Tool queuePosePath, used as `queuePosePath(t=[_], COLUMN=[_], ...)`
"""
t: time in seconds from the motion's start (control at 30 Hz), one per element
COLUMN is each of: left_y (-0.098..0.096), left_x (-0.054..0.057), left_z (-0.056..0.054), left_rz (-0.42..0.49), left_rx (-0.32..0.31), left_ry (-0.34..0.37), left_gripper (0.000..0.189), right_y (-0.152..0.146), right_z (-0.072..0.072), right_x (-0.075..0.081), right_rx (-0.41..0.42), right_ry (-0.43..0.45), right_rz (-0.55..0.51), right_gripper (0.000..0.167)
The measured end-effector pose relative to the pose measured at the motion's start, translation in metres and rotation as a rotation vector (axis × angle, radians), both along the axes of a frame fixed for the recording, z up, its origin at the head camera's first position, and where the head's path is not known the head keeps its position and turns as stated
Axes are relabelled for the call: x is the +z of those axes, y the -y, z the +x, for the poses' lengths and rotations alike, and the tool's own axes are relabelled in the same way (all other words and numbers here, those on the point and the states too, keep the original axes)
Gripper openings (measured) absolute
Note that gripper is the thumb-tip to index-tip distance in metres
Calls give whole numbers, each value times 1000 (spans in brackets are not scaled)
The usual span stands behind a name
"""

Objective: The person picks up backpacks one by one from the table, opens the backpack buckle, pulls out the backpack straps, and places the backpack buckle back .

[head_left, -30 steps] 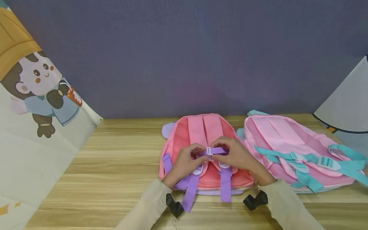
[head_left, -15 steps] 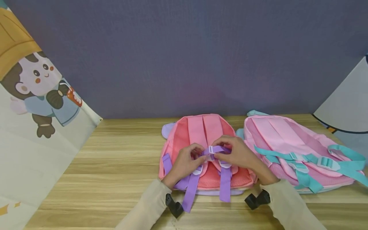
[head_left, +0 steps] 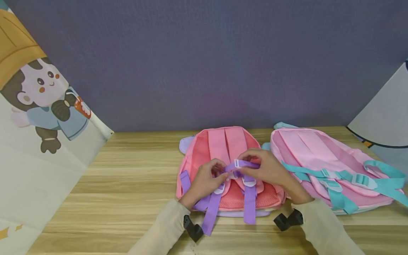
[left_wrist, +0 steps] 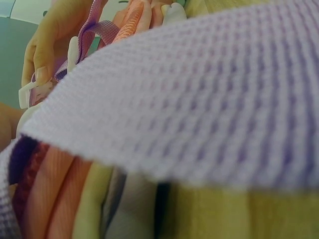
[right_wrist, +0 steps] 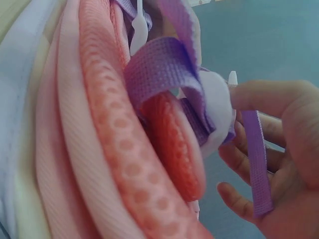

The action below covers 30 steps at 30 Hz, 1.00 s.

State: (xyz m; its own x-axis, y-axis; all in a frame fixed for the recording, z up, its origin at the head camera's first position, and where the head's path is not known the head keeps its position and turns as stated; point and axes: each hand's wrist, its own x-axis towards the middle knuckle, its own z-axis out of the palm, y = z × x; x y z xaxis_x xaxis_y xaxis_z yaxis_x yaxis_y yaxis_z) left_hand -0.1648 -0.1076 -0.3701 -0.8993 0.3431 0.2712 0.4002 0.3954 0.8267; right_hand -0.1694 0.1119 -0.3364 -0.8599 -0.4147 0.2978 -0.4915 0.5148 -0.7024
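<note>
A coral-pink child's backpack [head_left: 199, 156] lies on the table, its shoulder straps facing up. Across its middle runs a purple chest strap [head_left: 248, 164] with a small white slider [head_left: 237, 163]. My right hand [head_left: 269, 168] pinches this strap at the slider, thumb below and fingers above; the strap's loose end [right_wrist: 257, 164] crosses the palm in the right wrist view. My left hand [head_left: 206, 177] pinches the strap's left part near a pale buckle [head_left: 231, 175]. Purple webbing [left_wrist: 199, 99] fills much of the left wrist view and hides the left hand there.
To the right lies a light-pink backpack [head_left: 322, 145] with teal straps [head_left: 342, 200]. Purple strap tails [head_left: 250, 209] hang over the coral backpack's lower edge. A dark blue-grey panel [head_left: 223, 63] stands behind the wooden table [head_left: 134, 184], and a cartoon-printed sheet [head_left: 41, 170] borders its left side.
My right hand has moved slightly right, carrying the white slider along the strap away from my left hand. The left hand holds its place, and both backpacks stay where they were.
</note>
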Motion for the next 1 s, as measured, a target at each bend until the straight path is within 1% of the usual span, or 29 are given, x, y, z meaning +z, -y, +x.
queuePosePath(t=[0.27, 0.43, 0.8, 1.0], left_y=[0, 0, 0, 0], left_x=[0, 0, 0, -1], left_z=[0, 0, 0, -1], left_rz=[5, 7, -2, -2], left_rx=[4, 3, 9, 6], left_ry=[4, 10, 17, 9], left_gripper=[15, 15, 15, 15], right_y=[-3, -4, -9, -11], right_z=[-2, -1, -2, -1], right_x=[1, 3, 5, 7], right_rx=[5, 7, 5, -8], right_ry=[-43, -50, -58, -41], right_rz=[12, 9, 31, 43], right_gripper=[22, 22, 23, 22])
